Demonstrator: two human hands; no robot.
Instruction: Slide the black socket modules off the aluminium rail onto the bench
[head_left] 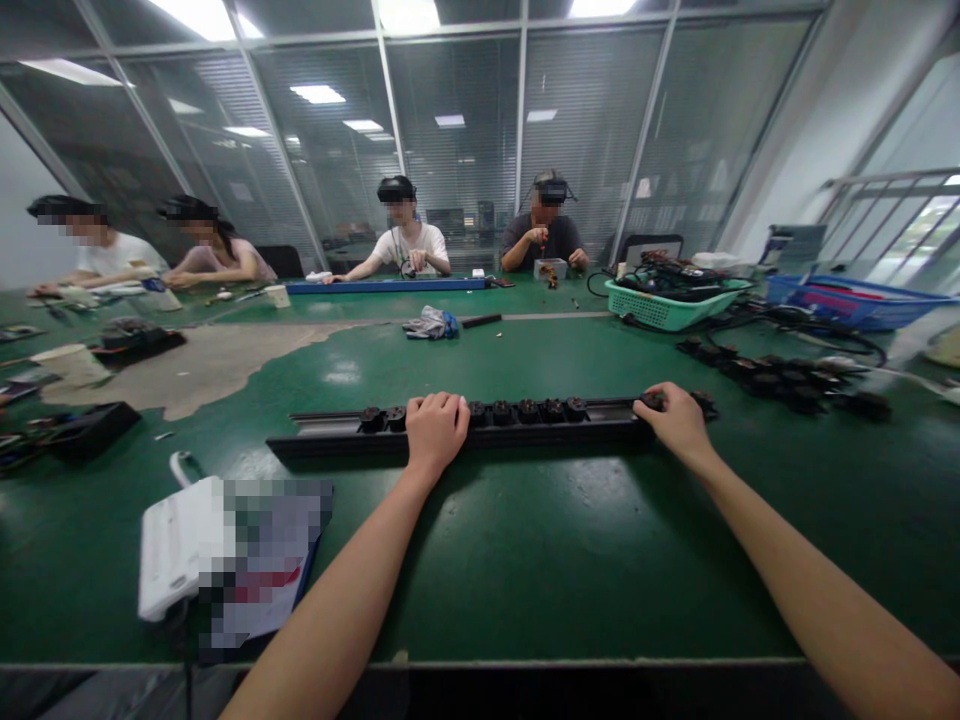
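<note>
And look at that: the left hand (437,432) sat over a long black socket rail (540,430), its fingers (442,406) curled closed on the round sockets, while the right hand (677,420) gripped near the rail's right end, fingers (651,400) closed over a socket. The rail lay crosswise on the green counter (525,560), with a cabled row of black sockets (780,382) off to the right!

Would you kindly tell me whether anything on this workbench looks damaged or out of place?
Yes. The green workbench top has a large ragged patch, ahead and to the left of the long black rail. There the green coating looks worn or peeled away, exposing a pale beige surface that breaks the otherwise green finish.
</note>
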